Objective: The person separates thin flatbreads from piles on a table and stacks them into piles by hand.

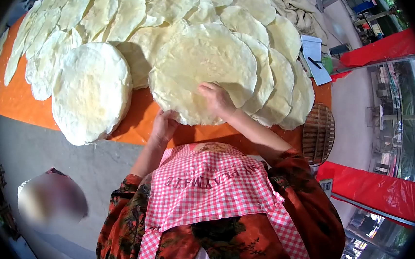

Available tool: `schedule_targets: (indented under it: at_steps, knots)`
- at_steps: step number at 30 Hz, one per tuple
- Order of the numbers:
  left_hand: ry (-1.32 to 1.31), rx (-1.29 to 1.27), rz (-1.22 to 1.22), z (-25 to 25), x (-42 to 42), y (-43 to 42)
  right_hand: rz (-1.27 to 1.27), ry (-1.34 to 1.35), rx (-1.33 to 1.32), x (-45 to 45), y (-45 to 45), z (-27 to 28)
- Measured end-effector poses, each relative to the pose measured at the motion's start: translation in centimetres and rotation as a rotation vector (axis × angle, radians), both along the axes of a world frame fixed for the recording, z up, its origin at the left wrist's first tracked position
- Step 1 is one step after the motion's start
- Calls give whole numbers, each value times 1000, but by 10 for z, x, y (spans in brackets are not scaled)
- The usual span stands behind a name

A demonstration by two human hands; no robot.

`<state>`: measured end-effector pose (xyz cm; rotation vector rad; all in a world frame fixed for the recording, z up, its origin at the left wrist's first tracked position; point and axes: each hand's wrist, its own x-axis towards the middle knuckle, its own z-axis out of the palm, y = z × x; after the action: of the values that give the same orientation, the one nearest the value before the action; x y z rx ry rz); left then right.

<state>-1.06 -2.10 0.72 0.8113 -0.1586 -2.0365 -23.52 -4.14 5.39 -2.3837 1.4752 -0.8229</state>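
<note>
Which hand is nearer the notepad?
Right. The right hand is on the top sheet, left of the notepad; the left hand is farther left, at the sheet's near edge.

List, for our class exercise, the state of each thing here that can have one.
Large front sheet, spread out, overlapping others
Left hand, at that sheet's near edge, fingers curled
Right hand, over that sheet, fingers bent
Left pile, overhanging the table edge
Notepad, open
Pen, lying on notepad
Cloth, bunched up

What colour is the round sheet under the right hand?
Pale creamy yellow: the round sheet under the right hand, seen in the head view.
</note>
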Motion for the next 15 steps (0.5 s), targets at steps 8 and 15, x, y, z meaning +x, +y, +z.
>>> schedule_targets:
  at_steps: [8, 15]
  knots:
    - [-149, 18, -25, 6, -7, -3, -45, -14, 81, 36, 24, 8]
    - [-160, -22, -14, 4, -10, -2, -57, 23, 138, 59, 24, 13]
